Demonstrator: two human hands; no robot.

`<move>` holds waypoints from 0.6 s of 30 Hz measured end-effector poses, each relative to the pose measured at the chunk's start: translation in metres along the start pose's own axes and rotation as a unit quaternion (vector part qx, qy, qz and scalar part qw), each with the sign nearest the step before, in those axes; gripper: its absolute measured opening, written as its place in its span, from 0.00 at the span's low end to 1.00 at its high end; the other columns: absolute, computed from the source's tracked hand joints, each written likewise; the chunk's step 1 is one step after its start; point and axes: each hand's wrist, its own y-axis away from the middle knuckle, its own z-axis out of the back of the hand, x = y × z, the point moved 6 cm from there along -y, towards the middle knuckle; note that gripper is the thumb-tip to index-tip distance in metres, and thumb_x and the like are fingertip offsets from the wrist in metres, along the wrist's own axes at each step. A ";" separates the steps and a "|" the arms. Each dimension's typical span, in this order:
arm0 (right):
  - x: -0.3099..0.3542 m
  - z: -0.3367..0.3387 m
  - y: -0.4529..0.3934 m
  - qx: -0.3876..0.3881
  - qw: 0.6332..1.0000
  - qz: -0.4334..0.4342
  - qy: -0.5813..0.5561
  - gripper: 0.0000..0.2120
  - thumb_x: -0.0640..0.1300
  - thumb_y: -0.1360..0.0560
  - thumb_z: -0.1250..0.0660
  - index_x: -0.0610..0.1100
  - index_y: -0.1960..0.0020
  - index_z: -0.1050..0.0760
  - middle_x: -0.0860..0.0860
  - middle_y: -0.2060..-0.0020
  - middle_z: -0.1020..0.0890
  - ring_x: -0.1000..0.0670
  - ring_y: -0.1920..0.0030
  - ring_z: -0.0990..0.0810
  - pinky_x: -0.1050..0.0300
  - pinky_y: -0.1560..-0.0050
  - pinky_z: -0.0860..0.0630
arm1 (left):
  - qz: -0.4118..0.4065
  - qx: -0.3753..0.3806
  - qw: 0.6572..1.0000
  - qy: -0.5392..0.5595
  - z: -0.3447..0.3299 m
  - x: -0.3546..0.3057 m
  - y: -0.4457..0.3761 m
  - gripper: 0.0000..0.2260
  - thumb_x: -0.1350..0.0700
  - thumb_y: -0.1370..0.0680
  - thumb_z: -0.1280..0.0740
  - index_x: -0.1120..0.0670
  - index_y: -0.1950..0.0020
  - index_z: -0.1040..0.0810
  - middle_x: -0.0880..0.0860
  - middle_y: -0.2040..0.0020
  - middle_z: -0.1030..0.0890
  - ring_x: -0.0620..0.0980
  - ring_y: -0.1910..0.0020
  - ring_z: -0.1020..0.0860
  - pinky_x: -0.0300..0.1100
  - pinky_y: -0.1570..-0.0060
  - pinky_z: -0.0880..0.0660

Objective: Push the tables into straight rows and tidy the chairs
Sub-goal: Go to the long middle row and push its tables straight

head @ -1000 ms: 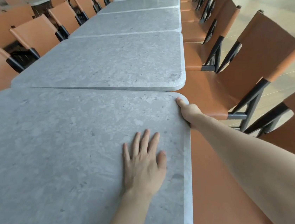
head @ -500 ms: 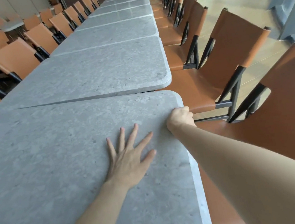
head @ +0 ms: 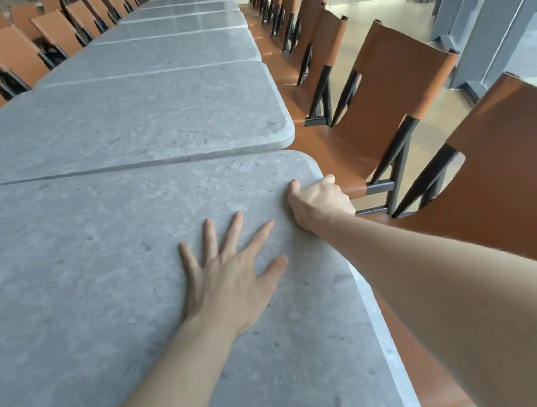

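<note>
Grey stone table [head: 93, 263] under my palms: my left hand [head: 231, 274] lies flat on it, fingers [head: 234, 227] spread wide, while my right hand [head: 319, 202] holds its right edge, fingers curled over. Just past my fingertips the next table [head: 124, 126] sits offset; shoving too hard could overshoot or knock the chair [head: 380, 107] beside my right hand. Beyond, tables and chairs run toward glass walls.

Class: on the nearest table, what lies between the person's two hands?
Nothing: in the head view only bare grey tabletop separates the flat left hand from the right hand gripping its edge.
</note>
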 end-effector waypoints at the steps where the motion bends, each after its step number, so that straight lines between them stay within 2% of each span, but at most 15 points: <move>1: 0.001 0.000 -0.003 0.002 1.000 0.002 0.002 0.26 0.62 0.20 0.46 0.40 0.37 0.34 0.43 0.41 0.21 0.39 0.38 0.23 0.49 0.49 0.34 | 0.001 -0.004 1.000 0.000 0.001 -0.001 -0.002 0.28 0.29 0.21 0.52 0.26 0.23 0.59 0.40 0.18 0.63 0.55 0.19 0.65 0.68 0.25 0.63; 12: 0.014 0.001 -0.021 0.000 1.000 0.008 0.017 0.27 0.62 0.21 0.47 0.40 0.35 0.34 0.42 0.37 0.23 0.38 0.35 0.25 0.48 0.41 0.31 | 0.005 -0.014 1.000 -0.001 0.004 -0.008 -0.019 0.28 0.29 0.21 0.53 0.28 0.22 0.58 0.42 0.17 0.62 0.57 0.19 0.65 0.69 0.26 0.62; 18: 0.014 0.003 -0.024 -0.003 1.000 0.007 0.017 0.27 0.61 0.20 0.46 0.40 0.35 0.34 0.42 0.38 0.23 0.38 0.35 0.25 0.49 0.44 0.32 | 0.006 -0.015 1.000 -0.002 0.005 -0.008 -0.022 0.28 0.29 0.21 0.53 0.28 0.22 0.57 0.42 0.17 0.61 0.57 0.19 0.64 0.69 0.25 0.62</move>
